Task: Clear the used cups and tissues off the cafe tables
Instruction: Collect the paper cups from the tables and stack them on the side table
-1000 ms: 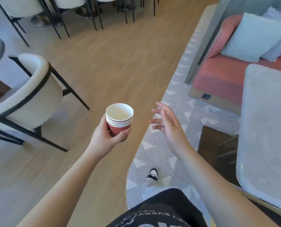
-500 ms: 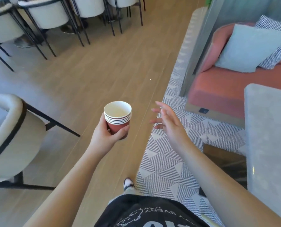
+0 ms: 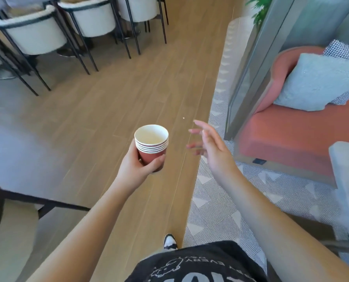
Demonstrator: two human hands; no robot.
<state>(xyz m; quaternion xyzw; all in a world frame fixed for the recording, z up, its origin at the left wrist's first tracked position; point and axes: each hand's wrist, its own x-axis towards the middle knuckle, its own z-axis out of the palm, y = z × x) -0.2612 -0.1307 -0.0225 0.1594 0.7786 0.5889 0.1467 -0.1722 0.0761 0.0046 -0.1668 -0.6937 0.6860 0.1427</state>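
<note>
- The view has moved forward along the wood floor (image 3: 112, 110): the white chair (image 3: 4, 226) that stood large at near left a second ago has slid down to the bottom-left corner, and the row of chairs (image 3: 39, 35) at far left has come closer.
- The sofa (image 3: 291, 129) and its cushion (image 3: 320, 82) at right have also drawn nearer, and the grey surface (image 3: 348, 180) at near right has shrunk to a strip at the frame's edge.
- The cups (image 3: 151, 145), a nested stack with red walls and white rims, stay where they were in the view: upright, in the air above the floor, centre frame.
- The left hand (image 3: 137, 169) grips the stack as before, thumb on the near side and fingers wrapped round the lower cup.
- The right hand (image 3: 212, 147) holds nothing; its fingers stay spread and loose, just right of the cups and not touching them, over the edge of the patterned rug (image 3: 220, 200).
- A shoe (image 3: 170, 242) shows at the bottom on the floor beside the rug, which fits a step in progress.
- Judgement: this is a carrying stretch, with the gathered cups in transit either to the next surface or to a bin. No tissues and no other used cups are in view.
- The free hand looks ready for the next pick-up.
</note>
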